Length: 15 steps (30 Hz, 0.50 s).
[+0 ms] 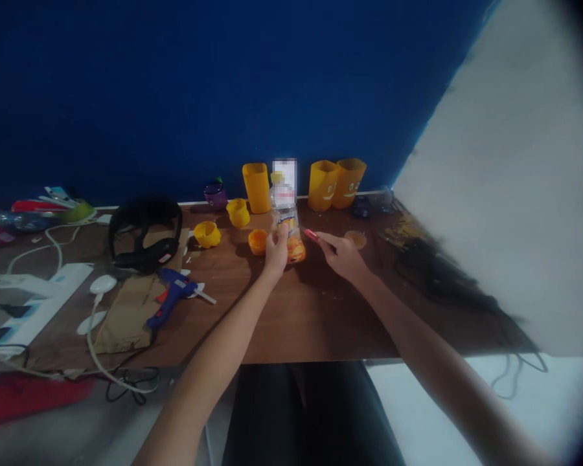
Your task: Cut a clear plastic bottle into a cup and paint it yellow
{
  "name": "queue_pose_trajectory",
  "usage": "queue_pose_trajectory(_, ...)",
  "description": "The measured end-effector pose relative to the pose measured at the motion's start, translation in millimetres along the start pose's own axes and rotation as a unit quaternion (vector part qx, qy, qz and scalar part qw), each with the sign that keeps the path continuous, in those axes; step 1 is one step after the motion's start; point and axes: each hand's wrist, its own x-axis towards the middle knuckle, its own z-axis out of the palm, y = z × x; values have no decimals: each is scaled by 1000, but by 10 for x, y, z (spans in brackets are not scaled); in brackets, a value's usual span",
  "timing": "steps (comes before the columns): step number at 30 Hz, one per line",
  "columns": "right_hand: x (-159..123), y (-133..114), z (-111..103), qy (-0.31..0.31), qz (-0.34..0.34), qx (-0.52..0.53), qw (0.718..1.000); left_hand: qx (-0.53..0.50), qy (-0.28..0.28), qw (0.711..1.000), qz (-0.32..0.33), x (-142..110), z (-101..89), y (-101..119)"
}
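A clear plastic bottle with an orange label [286,220] stands upright on the brown wooden desk [291,317]. My left hand [276,251] is wrapped round its lower part. My right hand [342,255] is closed on a small red-handled cutter [311,234], whose tip points at the bottle's right side. Whether the tip touches the bottle is unclear.
Cut yellow bottle pieces [238,212] and yellow cups with smiling faces [337,183] stand near the blue wall. A blue glue gun [172,298], cardboard [129,310], black headphones [146,236], a white power strip [39,301] and cables lie at left. Dark clutter [432,272] sits at right.
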Motion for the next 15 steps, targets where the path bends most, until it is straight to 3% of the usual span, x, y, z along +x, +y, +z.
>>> queue_pose_trajectory(6,19,2,-52,-48,-4,6,999,16,28,999,-3,21,-12,-2)
queue_pose_trajectory(15,63,20,-318,-100,-43,-41,993,8,7,1000,15,1,15,11)
